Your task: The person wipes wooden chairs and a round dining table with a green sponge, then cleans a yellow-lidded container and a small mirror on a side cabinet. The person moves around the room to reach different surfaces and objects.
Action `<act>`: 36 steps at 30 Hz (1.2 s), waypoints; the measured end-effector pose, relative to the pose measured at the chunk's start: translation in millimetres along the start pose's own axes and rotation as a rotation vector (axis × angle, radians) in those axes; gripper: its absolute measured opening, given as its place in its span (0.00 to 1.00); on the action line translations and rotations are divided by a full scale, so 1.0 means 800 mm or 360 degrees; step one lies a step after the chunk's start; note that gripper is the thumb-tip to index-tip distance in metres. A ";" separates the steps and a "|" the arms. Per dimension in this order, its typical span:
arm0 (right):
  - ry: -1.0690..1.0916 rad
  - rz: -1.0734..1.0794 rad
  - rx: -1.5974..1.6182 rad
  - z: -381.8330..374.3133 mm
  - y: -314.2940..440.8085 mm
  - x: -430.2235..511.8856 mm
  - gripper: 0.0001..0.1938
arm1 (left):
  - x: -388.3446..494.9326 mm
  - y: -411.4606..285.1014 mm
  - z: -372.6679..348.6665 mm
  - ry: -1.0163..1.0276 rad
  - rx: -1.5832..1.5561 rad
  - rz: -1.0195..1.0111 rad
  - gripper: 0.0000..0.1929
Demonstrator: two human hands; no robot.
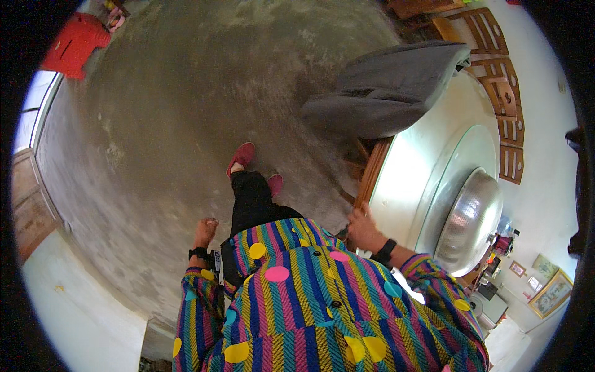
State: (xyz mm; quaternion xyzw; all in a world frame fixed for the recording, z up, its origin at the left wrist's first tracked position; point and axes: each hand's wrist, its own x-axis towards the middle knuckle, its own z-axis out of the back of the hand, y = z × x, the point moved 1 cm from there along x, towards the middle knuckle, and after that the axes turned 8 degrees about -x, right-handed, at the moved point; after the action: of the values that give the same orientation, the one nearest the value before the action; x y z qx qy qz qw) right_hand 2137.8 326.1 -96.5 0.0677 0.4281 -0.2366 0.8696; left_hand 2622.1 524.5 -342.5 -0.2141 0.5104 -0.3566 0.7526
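My left hand (206, 231) hangs beside my body on the left, over the floor, its fingers curled in and no object visible in it. On the right, my right hand (365, 230) is at the wooden edge of a glass-topped table (404, 172), fingers bent; a small dark thing shows by its fingertips, and whether it is held cannot be told. A perforated metal dome cover (469, 223) sits on the round glass turntable (430, 218). Grey cloth (386, 93) is draped at the table's far side. Both wrists wear black bands.
Several wooden chairs (506, 88) stand along the wall beyond the table. A red plastic chair or stool (76, 44) is at the upper left. A wooden door (30, 204) is at the left edge. Framed pictures (552, 293) hang at the right.
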 end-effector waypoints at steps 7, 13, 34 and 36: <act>-0.0376 -0.0581 -0.0476 0.129 -0.170 0.069 0.13 | 0.027 -0.103 0.001 0.0011 0.0089 -0.0181 0.20; -0.0394 -0.0685 -0.0588 0.165 -0.228 0.075 0.11 | 0.017 -0.124 -0.003 -0.0047 -0.0142 -0.0030 0.19; -0.1515 -0.0944 0.0907 0.082 -0.058 -0.005 0.09 | 0.045 -0.135 0.037 0.0193 0.0360 -0.0132 0.16; -0.1545 -0.1044 0.1112 0.069 -0.043 -0.008 0.09 | 0.055 -0.165 0.040 0.0219 0.0533 -0.0121 0.17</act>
State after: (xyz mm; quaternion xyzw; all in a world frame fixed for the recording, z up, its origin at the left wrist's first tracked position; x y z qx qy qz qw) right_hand 2157.9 280.6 -53.8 0.0972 -0.1136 -0.6159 0.7735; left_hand 2619.7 403.9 -266.5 -0.0802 0.4856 -0.4786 0.7271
